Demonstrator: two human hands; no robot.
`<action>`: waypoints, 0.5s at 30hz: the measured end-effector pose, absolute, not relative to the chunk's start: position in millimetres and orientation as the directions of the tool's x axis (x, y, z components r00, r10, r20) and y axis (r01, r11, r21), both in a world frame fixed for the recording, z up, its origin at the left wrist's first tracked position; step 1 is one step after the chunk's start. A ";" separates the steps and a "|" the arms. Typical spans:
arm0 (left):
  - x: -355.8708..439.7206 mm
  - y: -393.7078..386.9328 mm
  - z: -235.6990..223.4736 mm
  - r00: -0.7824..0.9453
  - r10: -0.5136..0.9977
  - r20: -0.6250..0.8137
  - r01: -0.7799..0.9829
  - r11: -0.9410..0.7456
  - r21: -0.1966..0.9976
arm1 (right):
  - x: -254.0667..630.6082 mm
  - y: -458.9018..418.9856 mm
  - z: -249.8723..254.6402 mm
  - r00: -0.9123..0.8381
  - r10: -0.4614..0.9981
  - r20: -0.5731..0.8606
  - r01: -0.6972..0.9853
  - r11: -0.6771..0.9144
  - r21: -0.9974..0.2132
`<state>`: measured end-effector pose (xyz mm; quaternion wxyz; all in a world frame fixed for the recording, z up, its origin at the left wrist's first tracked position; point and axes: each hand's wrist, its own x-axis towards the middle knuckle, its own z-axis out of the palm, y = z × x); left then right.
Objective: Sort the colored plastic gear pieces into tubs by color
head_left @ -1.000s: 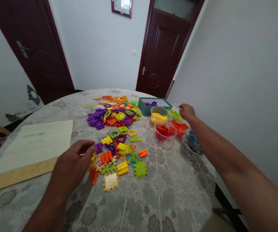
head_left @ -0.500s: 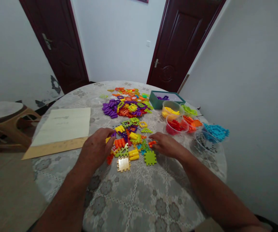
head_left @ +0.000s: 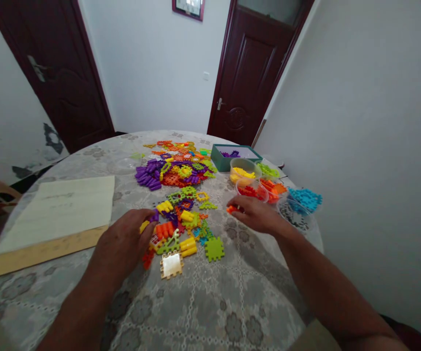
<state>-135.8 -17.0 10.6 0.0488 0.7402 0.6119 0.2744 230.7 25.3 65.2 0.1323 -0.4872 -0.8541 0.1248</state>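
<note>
Apparent pick-up: orange piece (head_left: 232, 209), centre right, pinched in my right hand (head_left: 253, 213); next move likely wants steady fingers. Purple piece (head_left: 155, 216), centre left, at my left hand (head_left: 124, 240), grip unclear.

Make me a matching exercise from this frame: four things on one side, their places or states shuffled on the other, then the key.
Column one:
1. Right hand
2. Green box
3. Cream square tile
4. Pale paper sheet

Column two:
A. On the left side of the patterned tablecloth
B. Gripping an orange piece
C. Lying beside yellow cylinders
D. Containing purple pieces

Right pairs: 1-B, 2-D, 3-C, 4-A.
</note>
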 end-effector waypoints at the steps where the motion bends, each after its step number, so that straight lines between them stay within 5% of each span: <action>1: -136.7 -16.7 10.1 0.096 0.934 0.343 0.881 -0.240 0.408 | 238.2 31.4 73.1 -0.444 0.885 0.143 0.826 0.465 -0.318; 8: -140.6 -14.2 6.9 0.106 0.938 0.330 0.889 -0.238 0.391 | 316.4 88.0 111.1 -0.048 0.933 0.356 0.988 0.097 -0.121; 15: -146.0 -9.3 3.1 0.087 0.951 0.296 0.901 -0.202 0.384 | 387.1 111.8 105.5 0.190 0.968 0.161 0.981 -0.195 0.012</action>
